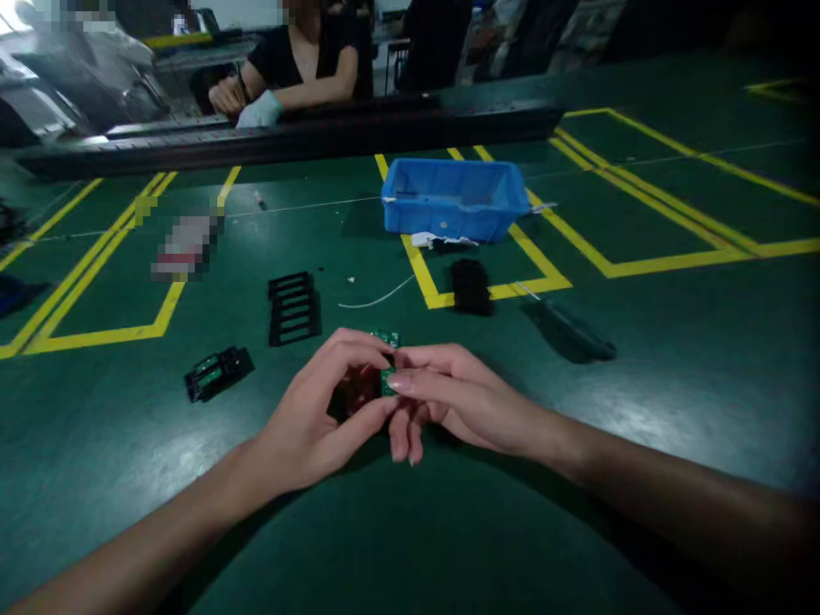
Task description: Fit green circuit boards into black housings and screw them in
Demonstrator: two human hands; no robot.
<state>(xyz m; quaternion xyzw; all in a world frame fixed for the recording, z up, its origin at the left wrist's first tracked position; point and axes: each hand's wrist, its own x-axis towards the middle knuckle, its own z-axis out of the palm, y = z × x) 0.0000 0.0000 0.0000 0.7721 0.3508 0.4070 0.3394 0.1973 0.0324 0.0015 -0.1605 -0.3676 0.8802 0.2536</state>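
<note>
Between my two hands is a small green circuit board (pixel 388 382), mostly covered by fingers. My left hand (pixel 330 397) curls around its left side, thumb below and fingers above. My right hand (pixel 458 389) presses its thumb and fingers on the right side. Just beyond the fingertips shows another green board piece (pixel 386 338); whether it joins the held one I cannot tell. A black slotted frame (pixel 293 309) lies beyond my left hand. Further left is a black frame with green boards in it (pixel 214 371).
A blue bin (pixel 454 201) stands at the back, white scraps by its base. A dark block-like part (pixel 471 286) and what looks like a screwdriver (pixel 570 329) lie right of centre. Beyond a long black rail (pixel 384 124) sits another person (pixel 307 64). Yellow tape marks the green table.
</note>
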